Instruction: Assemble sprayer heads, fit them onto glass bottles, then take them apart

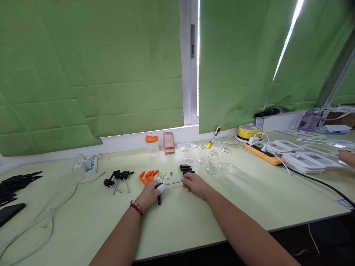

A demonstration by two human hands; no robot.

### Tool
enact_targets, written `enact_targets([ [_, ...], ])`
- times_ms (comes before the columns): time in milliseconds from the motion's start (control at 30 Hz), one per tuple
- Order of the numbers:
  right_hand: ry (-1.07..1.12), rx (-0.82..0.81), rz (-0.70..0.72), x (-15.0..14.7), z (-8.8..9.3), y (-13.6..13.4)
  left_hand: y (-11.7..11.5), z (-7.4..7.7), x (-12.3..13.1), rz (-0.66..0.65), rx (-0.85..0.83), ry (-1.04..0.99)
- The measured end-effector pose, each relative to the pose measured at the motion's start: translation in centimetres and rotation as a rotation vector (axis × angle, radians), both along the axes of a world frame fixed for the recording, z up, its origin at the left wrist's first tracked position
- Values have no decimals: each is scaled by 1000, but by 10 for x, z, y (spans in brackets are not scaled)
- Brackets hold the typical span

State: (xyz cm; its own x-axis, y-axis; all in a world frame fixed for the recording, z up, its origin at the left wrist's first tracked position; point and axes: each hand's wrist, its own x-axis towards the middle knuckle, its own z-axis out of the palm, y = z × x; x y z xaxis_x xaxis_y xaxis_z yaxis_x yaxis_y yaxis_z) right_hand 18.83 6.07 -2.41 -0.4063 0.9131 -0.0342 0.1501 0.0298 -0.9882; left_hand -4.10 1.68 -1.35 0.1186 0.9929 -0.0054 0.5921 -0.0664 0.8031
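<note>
My left hand (151, 194), with white tape on its thumb, is closed around the black handle (159, 200) of a slim tool. From that hand a thin metal rod (174, 182) runs to the right. My right hand (195, 184) pinches the rod's far end; anything small between those fingertips is hidden. Just beyond the left hand lie several orange curved pieces (148, 177) and upright-looking thin metal rods (161, 177). Short black parts (185, 168) sit behind the right hand. Tiny brass-coloured bits (171, 173) are scattered between the two groups.
Black-headed metal rods (118, 179) lie to the left. Several glass jars (213, 162) and an orange-lidded cup (152, 145) stand behind. White cables (51, 207) cross the left side; an orange power strip (263, 153) lies right. Another person's hand (346, 157) shows at the right edge.
</note>
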Motion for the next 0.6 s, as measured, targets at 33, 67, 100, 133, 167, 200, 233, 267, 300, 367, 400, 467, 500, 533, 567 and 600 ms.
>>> enact_targets([
  [33, 1, 1, 0, 0, 1, -1, 0, 0, 0, -1, -1, -2],
  [67, 0, 2, 1, 0, 2, -1, 0, 0, 0, -2, -1, -4],
  [100, -2, 4, 1, 0, 3, -2, 0, 0, 0, -3, -1, -6],
  [133, -4, 5, 0, 0, 3, -2, 0, 0, 0, -5, -1, -7],
  [167, -7, 7, -1, 0, 3, -2, 0, 0, 0, -7, -1, -7],
  [200, -10, 10, -1, -1, 3, -2, 0, 1, 0, -7, 0, -7],
  [233, -13, 11, -2, -1, 2, -2, 0, 1, 0, -8, 1, -7],
  [267, -16, 13, -2, -1, 2, -2, 0, 1, 0, -7, 2, -7],
  [300, -18, 15, -2, -1, 1, -1, 0, 1, 1, -7, 3, -8],
  [367, -18, 20, 0, -1, 0, 0, -1, 2, 1, -5, 1, -12],
  [400, -16, 22, 1, -1, -1, 0, -1, 2, 2, -4, 0, -16],
  [467, -9, 25, 2, -1, -1, 0, -2, 3, 2, -3, -2, -21],
  [500, -3, 26, 2, 0, -1, 0, -2, 3, 3, -4, -2, -24],
  [533, 2, 26, 5, 0, -1, 0, -3, 4, 3, -7, -2, -26],
  [567, 7, 27, 11, 1, -2, 0, -3, 4, 3, -11, -2, -28],
  [600, 11, 29, 17, 1, -2, 1, -4, 5, 3, -15, -2, -29],
])
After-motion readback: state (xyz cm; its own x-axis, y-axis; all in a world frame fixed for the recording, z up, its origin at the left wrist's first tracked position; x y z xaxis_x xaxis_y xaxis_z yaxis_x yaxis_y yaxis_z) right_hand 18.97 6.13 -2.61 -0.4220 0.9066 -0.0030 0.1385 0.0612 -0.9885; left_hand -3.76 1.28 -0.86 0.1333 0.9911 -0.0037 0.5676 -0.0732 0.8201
